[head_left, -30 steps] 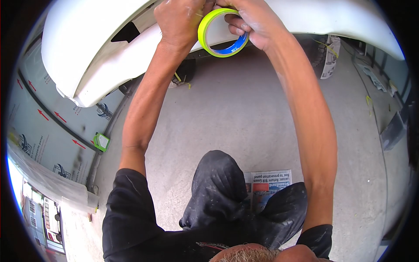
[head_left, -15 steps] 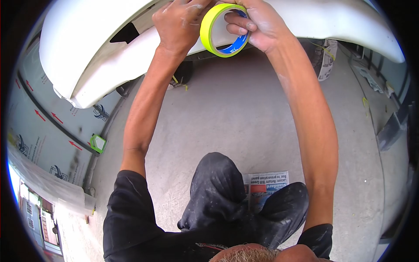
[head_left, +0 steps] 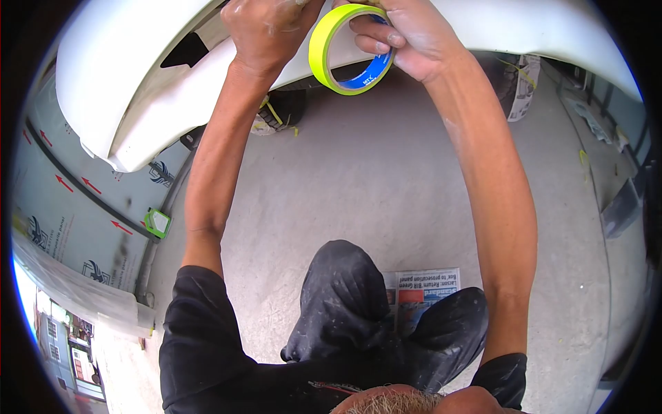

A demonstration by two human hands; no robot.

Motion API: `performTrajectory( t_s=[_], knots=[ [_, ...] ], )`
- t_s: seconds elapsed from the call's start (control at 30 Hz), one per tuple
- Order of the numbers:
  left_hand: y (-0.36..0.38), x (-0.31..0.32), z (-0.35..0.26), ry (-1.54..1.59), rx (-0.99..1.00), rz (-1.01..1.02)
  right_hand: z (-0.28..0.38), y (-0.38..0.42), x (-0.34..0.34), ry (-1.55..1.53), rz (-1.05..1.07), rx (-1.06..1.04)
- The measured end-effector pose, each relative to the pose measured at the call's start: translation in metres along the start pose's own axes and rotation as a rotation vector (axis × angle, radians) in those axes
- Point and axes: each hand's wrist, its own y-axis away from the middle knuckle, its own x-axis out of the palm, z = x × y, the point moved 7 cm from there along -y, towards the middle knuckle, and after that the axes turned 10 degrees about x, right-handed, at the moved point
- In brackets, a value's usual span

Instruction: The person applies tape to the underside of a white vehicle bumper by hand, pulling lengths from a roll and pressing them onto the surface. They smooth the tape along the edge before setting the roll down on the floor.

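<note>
A roll of bright yellow-green tape (head_left: 321, 50) with a blue inner core hangs in my right hand (head_left: 414, 38), whose fingers reach through the ring and curl round it. To its left, my left hand (head_left: 265, 31) is closed against the white curved body panel (head_left: 165, 103); its fingertips are cut off by the top edge, and what they pinch cannot be made out. Both hands are at the lower part of the panel, a short distance apart.
A newspaper (head_left: 431, 283) lies on the grey concrete floor (head_left: 358, 172) beside my knees. Printed wall panels (head_left: 83, 207) stand at the left, near a green container (head_left: 157, 223). Tyres (head_left: 293, 109) with yellow tape bits are behind the white panel.
My left hand has moved left and slightly up along the panel, away from the roll. The tape roll has shifted slightly left and tilted, still in my right hand.
</note>
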Motion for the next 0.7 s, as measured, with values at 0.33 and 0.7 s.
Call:
performTrajectory(
  t_s=[0.33,0.7],
  knots=[
    [0.001,0.006,-0.005,0.060,0.053,-0.032,-0.003,-0.001,-0.005,0.007,0.000,-0.011],
    [-0.002,0.001,0.011,0.163,-0.170,-0.209,-0.004,0.002,0.000,-0.013,-0.003,-0.005]
  ],
)
